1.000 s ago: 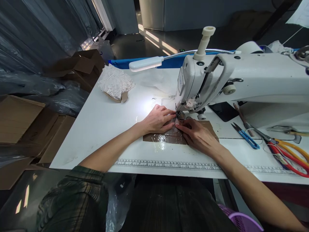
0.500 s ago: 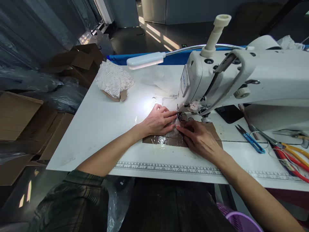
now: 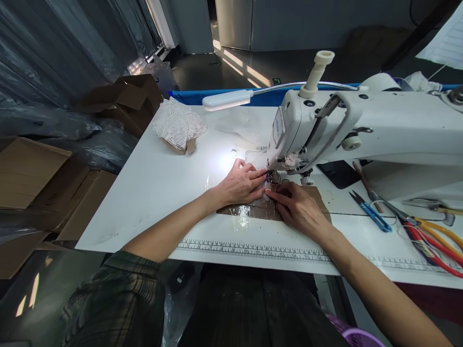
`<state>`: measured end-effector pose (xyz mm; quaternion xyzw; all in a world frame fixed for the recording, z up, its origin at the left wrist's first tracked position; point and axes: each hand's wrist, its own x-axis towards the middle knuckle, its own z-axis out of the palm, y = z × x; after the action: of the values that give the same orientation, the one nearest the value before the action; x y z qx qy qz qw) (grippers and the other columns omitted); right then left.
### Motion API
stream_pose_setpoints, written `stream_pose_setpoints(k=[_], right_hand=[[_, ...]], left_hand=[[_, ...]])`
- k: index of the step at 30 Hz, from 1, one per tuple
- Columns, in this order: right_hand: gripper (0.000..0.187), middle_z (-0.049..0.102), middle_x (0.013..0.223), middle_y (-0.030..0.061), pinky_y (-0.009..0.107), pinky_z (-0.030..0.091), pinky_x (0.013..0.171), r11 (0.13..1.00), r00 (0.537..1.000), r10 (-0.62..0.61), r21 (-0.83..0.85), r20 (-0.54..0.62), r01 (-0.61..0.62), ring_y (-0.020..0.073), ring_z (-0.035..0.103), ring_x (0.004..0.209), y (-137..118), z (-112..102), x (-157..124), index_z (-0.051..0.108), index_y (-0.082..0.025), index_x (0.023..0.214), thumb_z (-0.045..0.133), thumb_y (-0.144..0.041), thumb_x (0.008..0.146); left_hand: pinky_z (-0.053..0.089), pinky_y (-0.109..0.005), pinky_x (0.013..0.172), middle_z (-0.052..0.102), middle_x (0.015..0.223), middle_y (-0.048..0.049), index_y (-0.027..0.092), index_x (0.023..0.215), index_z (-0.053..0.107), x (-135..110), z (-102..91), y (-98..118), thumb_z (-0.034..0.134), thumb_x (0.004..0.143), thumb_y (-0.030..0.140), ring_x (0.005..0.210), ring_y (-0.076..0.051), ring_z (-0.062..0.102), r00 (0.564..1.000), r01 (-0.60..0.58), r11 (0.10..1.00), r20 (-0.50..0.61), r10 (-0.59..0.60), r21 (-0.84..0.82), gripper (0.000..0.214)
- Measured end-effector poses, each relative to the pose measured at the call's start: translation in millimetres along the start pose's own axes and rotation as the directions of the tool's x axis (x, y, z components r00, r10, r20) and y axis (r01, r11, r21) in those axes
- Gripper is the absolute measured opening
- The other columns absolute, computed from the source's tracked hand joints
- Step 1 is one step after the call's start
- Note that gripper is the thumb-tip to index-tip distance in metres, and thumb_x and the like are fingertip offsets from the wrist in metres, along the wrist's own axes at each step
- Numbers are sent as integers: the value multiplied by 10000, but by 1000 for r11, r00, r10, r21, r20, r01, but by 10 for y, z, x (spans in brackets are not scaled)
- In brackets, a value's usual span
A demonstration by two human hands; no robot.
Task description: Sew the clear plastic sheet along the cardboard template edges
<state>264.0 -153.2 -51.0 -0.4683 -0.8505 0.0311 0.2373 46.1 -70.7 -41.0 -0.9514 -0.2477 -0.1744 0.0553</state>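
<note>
My left hand [image 3: 241, 185] lies with its fingers stretched out over a small piece of sheer white fabric [image 3: 268, 186], left of the needle area of the white sewing machine [image 3: 289, 120]. My right hand [image 3: 299, 205] is closed, thumb and index fingertip pinching the fabric's near edge just in front of the presser foot. Both hands rest above a brown sheet [image 3: 265, 213] on the table, partly covered by shiny clear film. Fingers and machine head hide most of the fabric.
Left of the machine, a small carton [image 3: 180, 148] holds white lace trim [image 3: 180, 123]. A lamp [image 3: 227, 100] hangs over the table. Blue thread snips [image 3: 371, 212], red-handled scissors [image 3: 427, 241] and a dark phone [image 3: 339, 174] lie right. A ruler strip [image 3: 253, 251] edges the front.
The camera view has shifted slightly, so the machine and lamp sit lower in the picture. Both hands keep nearly the same pose at the presser foot.
</note>
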Motion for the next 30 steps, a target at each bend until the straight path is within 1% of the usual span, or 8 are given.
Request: stream_pose_setpoints(k=[3,5,9,12,18,23,27,30], right_hand=[[336,603,1032,136,415,564,708,1000,1000,6,8,5,-6,258,599,916,14,5,-5,702,-226,1172,474,-234,924],[332,597,1049,137,417,564,728,1000,1000,14,21,10,-14,257,600,924,19,1,-7,704,-227,1176,490,-235,923],[331,582,1064,130,407,561,760,998,999,33,52,18,-34,250,598,949,20,-8,-9,705,-238,1182,504,-220,920],[337,571,1067,120,403,558,765,997,999,46,62,14,-47,241,598,941,22,-8,-10,705,-248,1184,499,-215,920],[345,563,1066,124,415,558,785,993,998,59,100,19,-60,248,592,968,31,7,-16,704,-236,1192,481,-229,930],[349,568,1063,127,436,557,784,994,997,65,87,32,-67,258,590,971,28,2,-13,707,-235,1185,462,-242,937],[356,570,1076,130,435,554,797,993,997,70,93,37,-73,262,592,990,18,-12,-7,701,-231,1196,459,-244,936],[361,573,1089,125,428,552,814,986,995,93,135,41,-98,248,602,976,20,-28,-4,694,-231,1206,451,-245,939]], left_hand=[[381,-469,823,621,1311,-105,161,1189,641,-11,-52,-15,444,983,393,949,-258,576,1000,-17,1000,-2,17,18,368],[393,-440,812,642,1267,-105,167,1147,656,-23,-100,-28,462,980,378,932,-242,583,999,-51,999,-6,51,-3,331],[416,-355,792,712,1044,-52,189,921,697,-44,-146,-18,502,953,252,882,-183,605,983,-181,972,-33,178,-148,207],[431,-340,782,715,1025,-50,188,927,699,-57,-120,6,524,916,195,877,-170,619,970,-245,944,-57,238,-223,176],[450,-350,758,715,1013,-63,192,955,714,-72,-97,-3,539,880,226,816,-173,615,970,-241,934,-40,239,-265,193],[453,-356,743,710,1008,-70,186,968,716,-69,-124,-12,537,863,237,786,-179,610,963,-267,932,-44,265,-243,214],[467,-375,775,705,1034,-77,184,981,713,-66,-142,-14,529,853,245,825,-195,627,956,-289,928,-22,292,-237,233],[473,-383,792,704,1050,-75,187,980,710,-69,-148,-20,522,855,253,838,-198,630,954,-293,926,-4,301,-239,236]])
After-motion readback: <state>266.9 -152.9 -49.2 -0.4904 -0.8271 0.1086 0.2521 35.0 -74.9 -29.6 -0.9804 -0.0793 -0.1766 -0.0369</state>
